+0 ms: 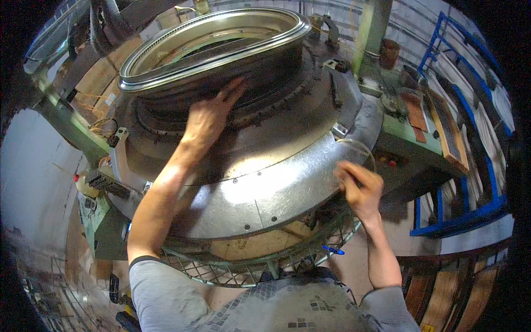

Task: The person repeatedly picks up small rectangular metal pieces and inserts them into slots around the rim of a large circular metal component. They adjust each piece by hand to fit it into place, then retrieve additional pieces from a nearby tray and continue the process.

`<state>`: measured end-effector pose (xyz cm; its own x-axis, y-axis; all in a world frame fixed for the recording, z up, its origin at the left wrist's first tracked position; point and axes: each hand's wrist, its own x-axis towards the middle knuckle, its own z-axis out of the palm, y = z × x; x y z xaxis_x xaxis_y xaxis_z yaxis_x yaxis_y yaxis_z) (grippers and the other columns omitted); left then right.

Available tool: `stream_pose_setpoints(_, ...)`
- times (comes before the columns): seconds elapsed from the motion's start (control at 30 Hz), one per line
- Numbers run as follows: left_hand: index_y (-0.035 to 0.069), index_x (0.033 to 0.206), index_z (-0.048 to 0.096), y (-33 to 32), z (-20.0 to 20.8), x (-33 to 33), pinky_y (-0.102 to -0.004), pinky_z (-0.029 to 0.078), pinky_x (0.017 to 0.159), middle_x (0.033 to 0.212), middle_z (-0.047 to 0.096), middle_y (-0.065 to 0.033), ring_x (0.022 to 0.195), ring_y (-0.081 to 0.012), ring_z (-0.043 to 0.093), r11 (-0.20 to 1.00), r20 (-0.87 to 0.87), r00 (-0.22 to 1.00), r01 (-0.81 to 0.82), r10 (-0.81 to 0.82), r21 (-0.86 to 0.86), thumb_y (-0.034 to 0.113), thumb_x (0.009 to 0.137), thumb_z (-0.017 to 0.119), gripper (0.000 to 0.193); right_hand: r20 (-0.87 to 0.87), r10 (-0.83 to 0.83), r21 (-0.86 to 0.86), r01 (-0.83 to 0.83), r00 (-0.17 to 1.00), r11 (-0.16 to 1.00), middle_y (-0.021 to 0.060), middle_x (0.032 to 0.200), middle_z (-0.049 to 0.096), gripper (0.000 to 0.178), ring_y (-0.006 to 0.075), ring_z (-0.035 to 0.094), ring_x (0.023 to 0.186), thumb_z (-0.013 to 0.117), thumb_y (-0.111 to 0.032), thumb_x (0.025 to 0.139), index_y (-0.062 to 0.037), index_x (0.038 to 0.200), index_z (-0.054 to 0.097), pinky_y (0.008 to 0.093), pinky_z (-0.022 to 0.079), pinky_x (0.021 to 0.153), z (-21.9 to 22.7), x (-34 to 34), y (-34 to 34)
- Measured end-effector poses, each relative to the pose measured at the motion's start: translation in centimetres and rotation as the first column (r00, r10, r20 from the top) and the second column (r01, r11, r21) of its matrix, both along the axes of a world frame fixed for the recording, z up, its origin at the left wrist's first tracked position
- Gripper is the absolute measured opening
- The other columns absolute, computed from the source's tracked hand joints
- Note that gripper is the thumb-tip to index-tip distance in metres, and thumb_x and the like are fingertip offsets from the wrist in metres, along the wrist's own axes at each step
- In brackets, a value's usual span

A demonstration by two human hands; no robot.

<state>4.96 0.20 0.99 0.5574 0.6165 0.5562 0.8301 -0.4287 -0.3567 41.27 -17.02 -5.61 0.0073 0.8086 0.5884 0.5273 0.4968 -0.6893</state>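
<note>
A large round machine stands before me, with a wide, shiny metal rim (260,182) along its near side. On top rises a dark cylinder (265,72) crowned by a polished metal ring (215,69). My left hand (210,116) reaches over the dark sloping deck, its fingers stretched toward the cylinder's lower side. To the right, my right hand (360,188) hovers by the rim's outer edge, fingers curled into a pinch. What they hold, if anything, is too small to make out. Close above that hand bends a thin pale loop (369,150).
Small metal blocks (339,130) sit on the rim. A green machine table (412,135) carries a wooden-framed piece (447,133) at right. Blue metal racking (470,216) stands farther right. Below the rim runs a lattice guard (221,275), with a blue object (333,250) near it.
</note>
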Motion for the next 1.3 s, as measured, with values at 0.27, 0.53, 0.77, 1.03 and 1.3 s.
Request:
stream_pose_setpoints(0.27, 0.028, 0.154, 0.037, -4.6, -3.0, -13.1, -0.0437, 0.058, 0.056, 0.127, 0.058, -0.0135, 0.065, -0.0327, 0.069, 0.963, 0.045, 0.963, -0.266, 0.267, -0.035, 0.006, 0.087, 0.061, 0.075, -0.169, -0.667, -0.794, 0.301, 0.726, 0.529, 0.0085, 0.077, 0.069, 0.018, 0.0112, 0.058, 0.058, 0.066, -0.012, 0.096, 0.0053, 0.093, 0.068, 0.0262, 0.044, 0.050, -19.7, 14.5, -18.9)
stream_pose_setpoints(0.53, -0.004, 0.129, 0.054, -0.9, -3.1, -9.8, -0.0293, 0.046, 0.081, 0.114, 0.062, -0.0068, 0.089, -0.0142, 0.056, 0.756, 0.894, 0.410, 0.523, 0.180, -0.392, 0.015, 0.084, 0.065, 0.051, -0.087, -0.480, -0.869, 0.169, 0.873, 0.465, 0.0110, 0.095, 0.073, 0.022, 0.0168, 0.071, 0.081, 0.063, -0.011, 0.097, 0.0023, 0.114, 0.068, 0.0294, 0.057, 0.062, -21.5, 13.1, -21.4)
stream_pose_setpoints(0.77, 0.005, 0.144, 0.050, -10.5, 0.0, 12.1, -0.0332, 0.047, 0.102, 0.146, 0.052, -0.0142, 0.132, -0.0225, 0.051, 0.804, 0.934, 0.356, 0.551, 0.016, -0.223, 0.007, 0.092, 0.070, 0.056, -0.195, -0.217, -0.585, 0.064, 0.957, 0.809, 0.0073, 0.078, 0.073, 0.018, 0.0102, 0.066, 0.063, 0.065, -0.011, 0.094, 0.0017, 0.103, 0.073, 0.0278, 0.054, 0.058, -9.5, 19.8, -14.8)
stream_pose_setpoints(1.03, 0.002, 0.131, 0.061, -17.9, 0.1, 37.3, -0.0308, 0.054, 0.090, 0.122, 0.069, -0.0118, 0.111, -0.0187, 0.066, 0.690, 0.882, 0.430, 0.581, 0.192, -0.433, -0.001, 0.090, 0.068, 0.041, -0.241, -0.263, -0.271, 0.195, 0.934, 0.943, 0.0052, 0.076, 0.072, 0.015, 0.0084, 0.064, 0.063, 0.067, -0.011, 0.093, 0.0015, 0.097, 0.074, 0.0255, 0.053, 0.057, 4.1, 44.2, -8.7)
stream_pose_setpoints(1.3, 0.000, 0.121, 0.066, -19.8, -3.3, 56.4, -0.0402, 0.055, 0.090, 0.117, 0.070, -0.0197, 0.105, -0.0342, 0.069, 0.552, 0.715, 0.692, 0.637, -0.101, -0.539, 0.003, 0.081, 0.075, 0.041, 0.490, -0.415, 0.183, 0.376, 0.766, 0.909, 0.0205, 0.083, 0.072, 0.021, 0.0333, 0.073, 0.083, 0.064, -0.022, 0.085, -0.0051, 0.086, 0.075, 0.0473, 0.056, 0.069, 7.9, 62.6, 10.8)
